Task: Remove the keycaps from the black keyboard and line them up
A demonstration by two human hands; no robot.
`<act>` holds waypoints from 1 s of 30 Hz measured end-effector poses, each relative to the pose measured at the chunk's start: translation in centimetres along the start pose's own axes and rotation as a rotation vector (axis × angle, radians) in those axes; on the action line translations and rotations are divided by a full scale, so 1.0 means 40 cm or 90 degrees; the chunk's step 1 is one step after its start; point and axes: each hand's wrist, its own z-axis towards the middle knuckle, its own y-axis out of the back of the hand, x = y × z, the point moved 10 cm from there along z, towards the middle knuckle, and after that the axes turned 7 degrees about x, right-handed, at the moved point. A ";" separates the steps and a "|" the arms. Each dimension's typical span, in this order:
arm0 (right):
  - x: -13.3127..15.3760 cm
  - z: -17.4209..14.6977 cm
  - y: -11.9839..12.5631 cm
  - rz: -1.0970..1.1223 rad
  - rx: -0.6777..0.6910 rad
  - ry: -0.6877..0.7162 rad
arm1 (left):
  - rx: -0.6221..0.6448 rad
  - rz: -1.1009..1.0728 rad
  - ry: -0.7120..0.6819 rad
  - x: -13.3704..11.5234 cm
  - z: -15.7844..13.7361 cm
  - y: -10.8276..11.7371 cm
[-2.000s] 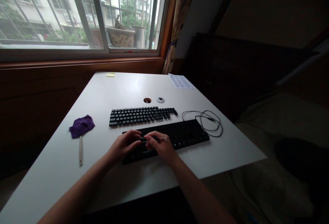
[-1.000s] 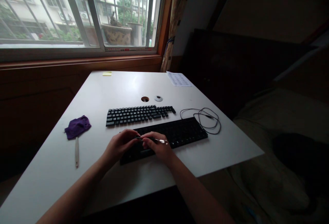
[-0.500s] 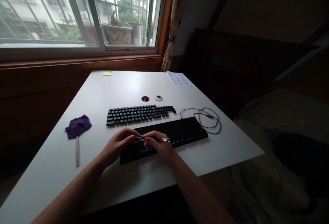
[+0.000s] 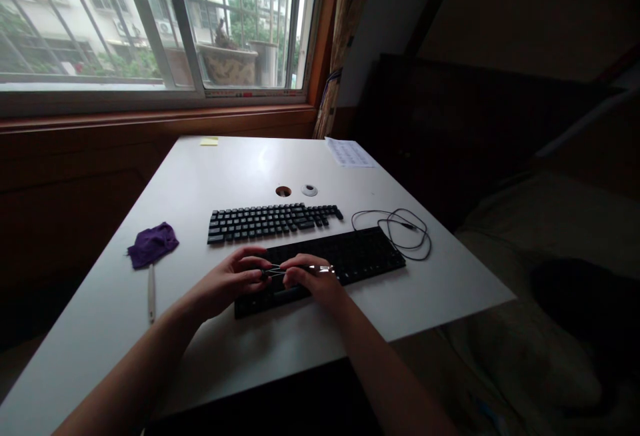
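My right hand (image 4: 311,275) is closed round a wire keycap puller (image 4: 276,269), its thin metal wires pointing left and a shiny end showing past the fingers. At the wire tips, the fingers and thumb of my left hand (image 4: 239,278) pinch a small dark piece that looks like a keycap (image 4: 265,275), mostly hidden. Both hands hover over the left half of a black keyboard base (image 4: 350,256). Behind it, loose black keycaps (image 4: 255,223) lie set out in keyboard rows.
A black cable (image 4: 423,229) is coiled at the right. On the left lie a purple cloth (image 4: 153,244) and a light-coloured handle (image 4: 151,296). Farther back are a cable hole (image 4: 283,191), its round cover (image 4: 309,190), printed paper (image 4: 350,153) and yellow sticky notes (image 4: 209,141) on the white table (image 4: 235,163).
My left fingers have spread a little and shifted around the wire tips. My right hand has moved slightly right, with more of the puller's wires showing between the hands.
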 end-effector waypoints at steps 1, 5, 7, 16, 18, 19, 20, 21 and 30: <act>0.000 -0.001 0.004 0.002 -0.007 0.000 | -0.009 -0.003 -0.005 -0.003 0.000 0.003; 0.025 -0.012 0.031 -0.097 -0.082 0.037 | -0.043 -0.002 -0.027 -0.009 0.004 0.014; 0.062 -0.025 0.048 -0.204 -0.154 0.085 | -0.046 0.013 -0.036 -0.010 0.007 0.017; 0.125 -0.035 -0.044 -0.525 -0.086 0.239 | -0.015 0.130 -0.032 0.000 0.010 0.003; 0.110 -0.030 -0.062 -0.545 -0.049 0.242 | -0.019 0.151 -0.034 -0.003 0.008 0.000; 0.103 -0.029 -0.069 -0.551 -0.036 0.244 | -0.024 0.158 -0.038 -0.005 0.008 -0.001; 0.099 -0.028 -0.074 -0.555 -0.028 0.246 | -0.029 0.162 -0.044 -0.009 0.007 -0.001; 0.097 -0.027 -0.077 -0.556 -0.023 0.247 | -0.032 0.165 -0.050 -0.012 0.006 -0.002; 0.102 -0.028 -0.083 -0.573 -0.013 0.255 | -0.037 0.257 -0.101 -0.043 0.000 -0.023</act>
